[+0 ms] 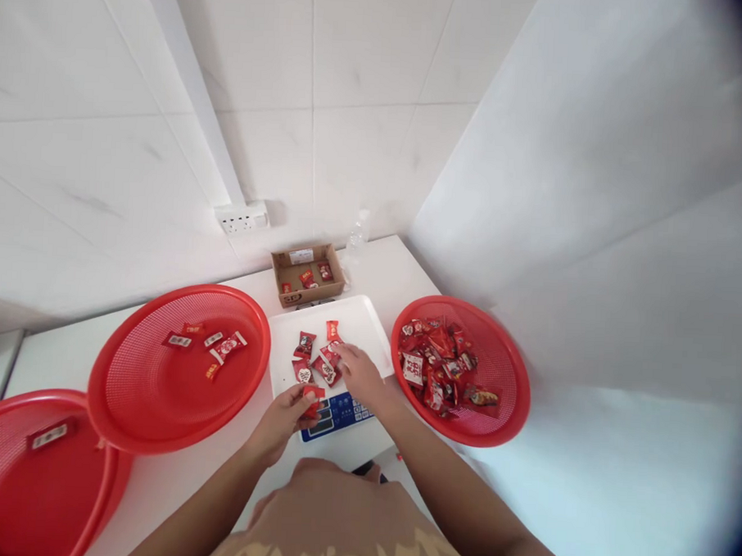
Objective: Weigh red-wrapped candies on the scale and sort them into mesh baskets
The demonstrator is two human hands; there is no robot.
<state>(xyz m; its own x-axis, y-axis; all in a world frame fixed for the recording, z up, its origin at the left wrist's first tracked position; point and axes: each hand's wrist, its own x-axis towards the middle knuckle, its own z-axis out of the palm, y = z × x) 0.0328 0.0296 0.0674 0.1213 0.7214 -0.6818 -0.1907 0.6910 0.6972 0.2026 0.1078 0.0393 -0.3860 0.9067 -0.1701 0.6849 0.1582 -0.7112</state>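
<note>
In the head view, my left hand (289,420) is closed on small red candy packets (313,392) at the front left of a white scale (369,331). Over the scale's pan, my right hand (359,374) has its fingertips pinched at the edge of a red and white wrapped candy (329,354). Around it on the pan lie several more wrapped candies, among them a dark red one (305,344) and a small bright red one (333,330). My left wrist partly hides the scale's blue control panel (340,416).
To the right stands a red mesh basket (514,383) heaped with wrapped candies. Two more red baskets, one at left (156,416) and one at lower left (35,493), hold a few packets. Behind the scale are a cardboard box (293,295) with candies and a clear plastic bottle (359,231).
</note>
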